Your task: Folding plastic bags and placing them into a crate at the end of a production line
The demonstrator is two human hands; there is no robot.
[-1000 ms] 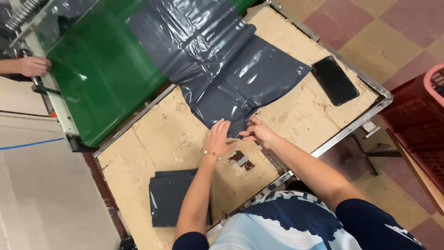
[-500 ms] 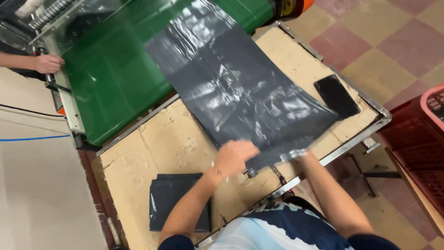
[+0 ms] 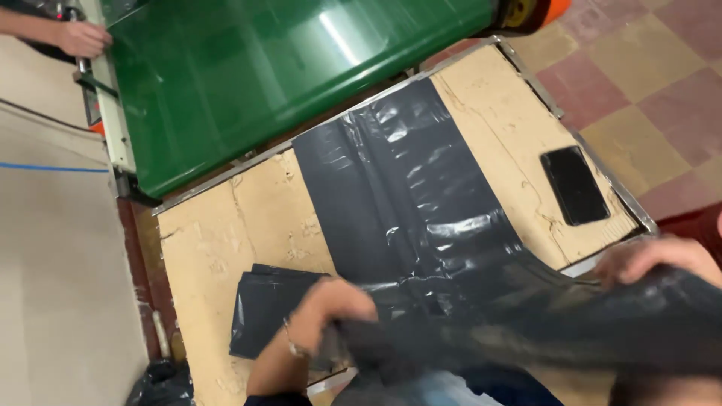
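- Left hand (image 3: 335,304) closed on the near edge of the dark grey plastic bag (image 3: 421,225), knuckles up, thin bracelet at the wrist.
- Right hand (image 3: 650,259) at the bag's other near corner, fingers curled over the film; picture is blurred there, but it looks like a grip.
- Bag lies flat lengthways down the bench (image 3: 226,225). Far end touches the bench's far edge by the conveyor; near end is lifted off the bench and bunched between the 2 hands.
- Film is glossy and creased, with a long fold running down its left half.
- Stack of folded grey bags (image 3: 263,312) sits on the bench just left of the spread bag, beside the left hand.
- Black phone (image 3: 575,184) lies face up on the bench, right of the bag, near the bench's right rim, not touching the bag.
- Green conveyor belt (image 3: 263,75) butts against the bench's far side.
- 1 other person's hand (image 3: 79,36) rests at the conveyor's far left frame, well apart from the bag.
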